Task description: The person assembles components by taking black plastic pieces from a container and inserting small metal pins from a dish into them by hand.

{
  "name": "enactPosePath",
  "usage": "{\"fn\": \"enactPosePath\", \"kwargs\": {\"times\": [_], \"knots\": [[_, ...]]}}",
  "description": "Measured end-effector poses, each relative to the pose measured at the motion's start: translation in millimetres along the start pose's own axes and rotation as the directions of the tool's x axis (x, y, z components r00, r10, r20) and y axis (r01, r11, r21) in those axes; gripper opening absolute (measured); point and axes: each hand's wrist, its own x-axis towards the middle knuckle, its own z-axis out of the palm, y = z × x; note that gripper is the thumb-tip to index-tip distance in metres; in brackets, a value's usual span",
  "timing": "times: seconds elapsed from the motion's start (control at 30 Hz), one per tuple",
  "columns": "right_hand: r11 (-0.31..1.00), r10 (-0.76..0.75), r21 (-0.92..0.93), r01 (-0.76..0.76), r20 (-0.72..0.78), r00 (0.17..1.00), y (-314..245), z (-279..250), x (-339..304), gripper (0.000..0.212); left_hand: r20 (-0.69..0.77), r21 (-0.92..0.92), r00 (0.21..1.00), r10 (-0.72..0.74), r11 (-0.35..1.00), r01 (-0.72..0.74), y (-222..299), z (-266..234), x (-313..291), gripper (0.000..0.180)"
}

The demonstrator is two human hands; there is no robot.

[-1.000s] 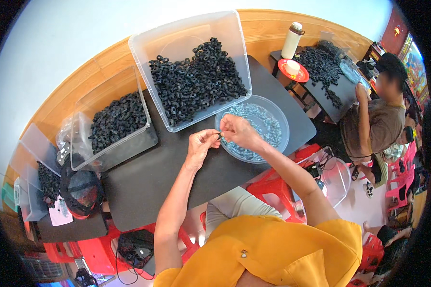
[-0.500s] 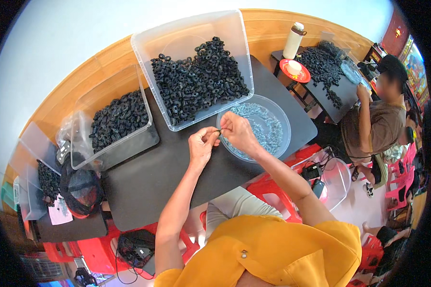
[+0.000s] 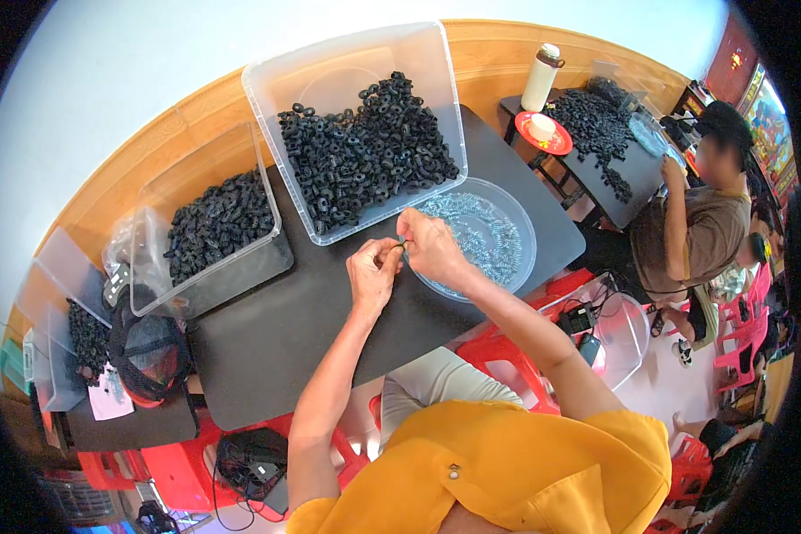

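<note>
My left hand pinches a small black plastic part between thumb and fingers, just above the dark table. Against it, at the near left rim of a round clear bowl, press the closed fingertips of my right hand; what they hold is too small or hidden to make out. Many tiny silvery metal pieces lie in that bowl. Behind my hands a large clear bin, tilted toward me, holds a heap of small black ring-like parts.
Left of the big bin is another clear bin of black parts. A black cap sits at the far left beside a smaller container. At the right, a person works at another table with black parts, a bottle and a red plate.
Both hands have shifted slightly left, still together. My right hand has turned a little and its fingers have closed in on the black part.
</note>
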Motion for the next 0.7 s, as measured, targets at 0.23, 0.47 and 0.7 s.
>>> {"fn": "enactPosePath", "kwargs": {"times": [0.23,0.47,0.7], "knots": [[0.992,-0.079,0.092,0.084,-0.052,0.996,3.3,-1.1,5.1,0.015,-0.015,-0.099,0.999,-0.039,0.994,0.037,-5.1,-7.7,6.0,0.011],[0.806,0.056,0.544,-0.235,0.325,0.944,17.8,-26.4,14.0,0.013,0.180,-0.349,0.982,-0.053,0.930,0.114,-1.6,-11.1,7.9,0.014],[0.984,0.059,0.162,-0.069,0.067,0.996,6.7,-13.0,7.8,0.004,0.112,-0.215,0.992,-0.058,0.973,0.081,-6.5,-5.7,4.5,0.012]]}}
